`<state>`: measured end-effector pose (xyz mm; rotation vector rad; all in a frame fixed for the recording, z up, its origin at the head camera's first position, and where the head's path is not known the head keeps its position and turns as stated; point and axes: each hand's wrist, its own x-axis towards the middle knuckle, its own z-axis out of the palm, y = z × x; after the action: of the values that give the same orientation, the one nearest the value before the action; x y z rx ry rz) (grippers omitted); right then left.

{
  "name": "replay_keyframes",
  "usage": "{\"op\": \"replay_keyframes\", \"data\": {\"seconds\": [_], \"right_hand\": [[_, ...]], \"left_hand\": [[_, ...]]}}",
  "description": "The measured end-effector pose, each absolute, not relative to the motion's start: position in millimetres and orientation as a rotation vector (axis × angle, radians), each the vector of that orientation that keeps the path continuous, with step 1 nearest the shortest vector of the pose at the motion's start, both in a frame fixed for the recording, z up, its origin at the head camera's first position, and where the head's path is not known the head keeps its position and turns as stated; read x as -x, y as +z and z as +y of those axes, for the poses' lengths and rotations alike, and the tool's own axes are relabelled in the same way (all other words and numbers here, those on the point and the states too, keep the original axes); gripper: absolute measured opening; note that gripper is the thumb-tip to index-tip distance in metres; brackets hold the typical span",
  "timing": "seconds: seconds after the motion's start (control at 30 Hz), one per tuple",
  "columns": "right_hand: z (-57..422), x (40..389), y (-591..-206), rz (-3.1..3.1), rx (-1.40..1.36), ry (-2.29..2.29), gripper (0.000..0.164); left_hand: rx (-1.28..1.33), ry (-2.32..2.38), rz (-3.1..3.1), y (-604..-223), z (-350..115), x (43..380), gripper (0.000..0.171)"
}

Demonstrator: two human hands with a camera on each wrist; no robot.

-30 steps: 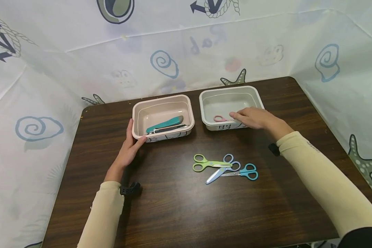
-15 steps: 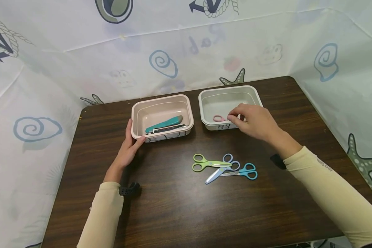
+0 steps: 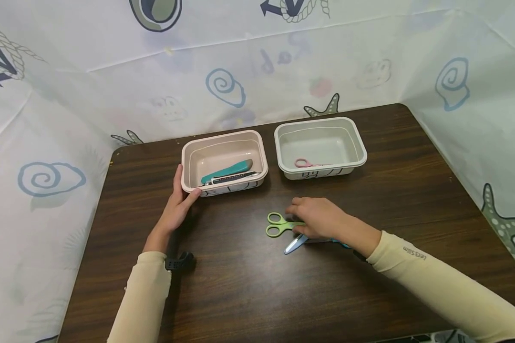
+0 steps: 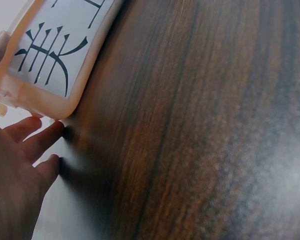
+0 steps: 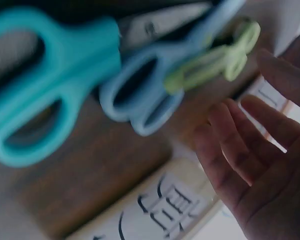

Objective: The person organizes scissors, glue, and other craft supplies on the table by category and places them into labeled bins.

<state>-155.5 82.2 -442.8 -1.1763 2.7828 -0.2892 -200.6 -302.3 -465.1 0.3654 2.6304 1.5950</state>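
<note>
My left hand point(image 3: 173, 209) steadies the near left corner of a pink bin point(image 3: 216, 155), its thumb at the front rim and its fairly straight fingers along the side. Inside the bin lie a teal-handled cutter point(image 3: 226, 171) and a black utility knife point(image 3: 233, 178). Over a loose cluster of scissors hovers my right hand point(image 3: 319, 217), fingers extended and holding nothing in the right wrist view. Green scissors point(image 3: 276, 225) are at its fingertips. Light blue scissors point(image 3: 294, 244) and teal scissors point(image 5: 65, 75) lie partly beneath it in the head view.
A grey bin point(image 3: 322, 143) stands right of the pink one, with pink scissors point(image 3: 303, 163) inside. Both bins carry paper labels with dark characters on the front. The brown wooden table point(image 3: 236, 286) is backed by a white patterned sheet point(image 3: 274, 85).
The right hand has left the grey bin, where the pink scissors lie, and come toward me over the scissors cluster. My left hand has stayed at the pink bin.
</note>
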Motion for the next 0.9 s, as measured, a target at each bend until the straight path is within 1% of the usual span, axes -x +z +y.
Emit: {"op": "replay_keyframes", "data": {"seconds": [0.23, 0.37, 0.47, 0.7, 0.9], "right_hand": [[73.7, 147.7, -458.1, 2.757, 1.127, -0.274, 0.030], [72.5, 146.0, -463.7, 2.771, 1.111, -0.276, 0.029], [72.2, 145.6, -466.5, 2.792, 1.109, -0.280, 0.028], [71.3, 144.9, -471.0, 2.838, 1.118, -0.270, 0.017], [70.9, 143.5, -471.4, 2.858, 1.119, -0.262, 0.015]], "left_hand": [[-0.363, 1.596, 2.626, -466.2, -302.5, 200.3, 0.085], [-0.369, 1.599, 2.625, -466.8, -302.3, 200.6, 0.085], [-0.370, 1.603, 2.626, -466.9, -302.4, 200.9, 0.085], [-0.381, 1.612, 2.619, -467.7, -303.1, 201.8, 0.085], [-0.374, 1.612, 2.621, -467.4, -302.7, 201.8, 0.085]]}}
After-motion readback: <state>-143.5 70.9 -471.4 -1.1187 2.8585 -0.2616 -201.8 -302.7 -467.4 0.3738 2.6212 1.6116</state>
